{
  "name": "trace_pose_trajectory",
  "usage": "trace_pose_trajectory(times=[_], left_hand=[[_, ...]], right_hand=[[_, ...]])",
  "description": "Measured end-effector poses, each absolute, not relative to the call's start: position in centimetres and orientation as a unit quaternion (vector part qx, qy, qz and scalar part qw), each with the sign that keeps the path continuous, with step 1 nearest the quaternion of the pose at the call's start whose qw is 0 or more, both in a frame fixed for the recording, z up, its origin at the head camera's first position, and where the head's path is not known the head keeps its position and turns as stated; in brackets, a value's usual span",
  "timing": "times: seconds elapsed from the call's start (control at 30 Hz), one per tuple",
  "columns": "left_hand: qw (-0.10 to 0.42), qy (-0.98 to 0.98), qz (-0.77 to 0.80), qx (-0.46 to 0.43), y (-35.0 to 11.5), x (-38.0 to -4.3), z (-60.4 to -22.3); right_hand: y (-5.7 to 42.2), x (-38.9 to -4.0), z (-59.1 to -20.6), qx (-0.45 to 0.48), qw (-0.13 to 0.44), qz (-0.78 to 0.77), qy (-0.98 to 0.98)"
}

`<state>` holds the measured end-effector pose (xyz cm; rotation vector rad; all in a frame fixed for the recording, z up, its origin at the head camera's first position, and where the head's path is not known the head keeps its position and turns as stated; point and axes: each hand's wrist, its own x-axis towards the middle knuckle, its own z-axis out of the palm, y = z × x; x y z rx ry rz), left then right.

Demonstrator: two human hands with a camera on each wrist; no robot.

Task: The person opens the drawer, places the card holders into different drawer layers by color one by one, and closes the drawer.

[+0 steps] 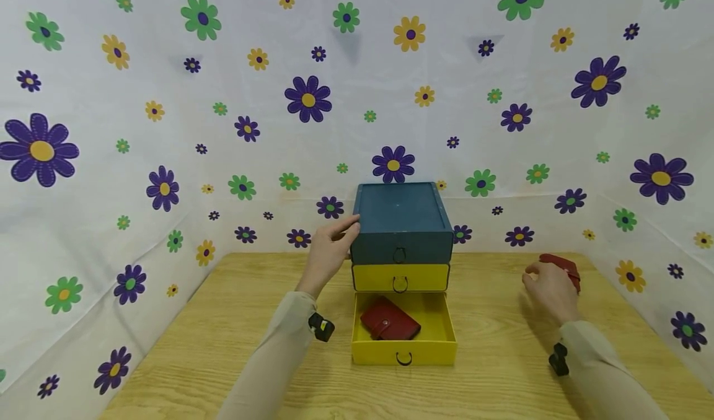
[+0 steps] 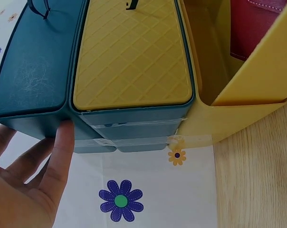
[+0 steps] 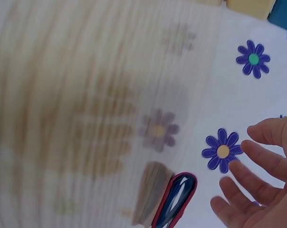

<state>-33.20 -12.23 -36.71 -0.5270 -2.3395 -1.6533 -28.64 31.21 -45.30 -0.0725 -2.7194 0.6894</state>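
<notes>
A small drawer cabinet (image 1: pixel 401 206) with a dark blue top stands at the back of the table. Its bottom yellow drawer (image 1: pixel 404 352) is pulled out, and a red snap wallet (image 1: pixel 390 319) lies inside. My left hand (image 1: pixel 329 249) rests its fingertips against the cabinet's upper left side; in the left wrist view the fingers (image 2: pixel 62 152) touch the blue wall. On the right, my right hand (image 1: pixel 552 290) is beside a second red wallet (image 1: pixel 564 270). The right wrist view shows that wallet (image 3: pixel 176 202) edge-on, apart from the relaxed, spread fingers (image 3: pixel 264 183).
Above the pulled-out drawer, the middle yellow drawer (image 1: pixel 400 278) and the blue top drawer (image 1: pixel 401 248) are closed, each with a dark ring pull. A white cloth (image 1: pixel 357 141) with printed flowers surrounds the wooden table (image 1: pixel 251 333) at the back and both sides.
</notes>
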Motion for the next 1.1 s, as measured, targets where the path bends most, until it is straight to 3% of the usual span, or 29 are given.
trace_pose_trajectory(times=[0.27, 0.53, 0.83, 1.1], left_hand=[[0.116, -0.793, -0.568, -0.185, -12.2, -33.4, -36.9], [0.116, -0.796, -0.565, -0.184, -12.2, -33.2, -36.7], [0.114, -0.8, -0.561, -0.179, -12.1, -33.3, -36.7], [0.116, -0.8, -0.562, -0.175, -12.1, -33.3, -36.9]], right_hand=[[32.5, -28.8, -45.5, -0.038, 0.169, 0.208, -0.963], [33.7, -28.9, -45.8, -0.1, 0.08, 0.212, -0.969], [34.3, -28.6, -45.3, -0.11, 0.002, 0.227, -0.968], [35.1, -29.4, -45.7, -0.133, -0.004, 0.236, -0.963]])
